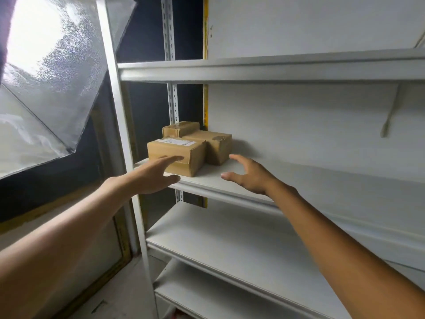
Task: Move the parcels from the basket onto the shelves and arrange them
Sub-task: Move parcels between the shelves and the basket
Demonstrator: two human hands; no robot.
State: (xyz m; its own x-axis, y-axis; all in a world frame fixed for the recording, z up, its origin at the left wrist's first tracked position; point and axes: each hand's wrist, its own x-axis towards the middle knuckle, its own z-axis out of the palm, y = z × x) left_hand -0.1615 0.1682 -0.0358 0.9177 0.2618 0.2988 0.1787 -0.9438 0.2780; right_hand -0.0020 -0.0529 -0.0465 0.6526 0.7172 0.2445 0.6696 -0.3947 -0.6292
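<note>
Your left hand [154, 176], fingers straight, is nearer, at the near face of the front parcel [176, 148]; your right hand [249, 176] hangs spread and empty, right of it.

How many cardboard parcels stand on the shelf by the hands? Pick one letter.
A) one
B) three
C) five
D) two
B: a labelled front parcel, a second parcel behind it to the right and a third parcel at the back stand together on the shelf.
</note>
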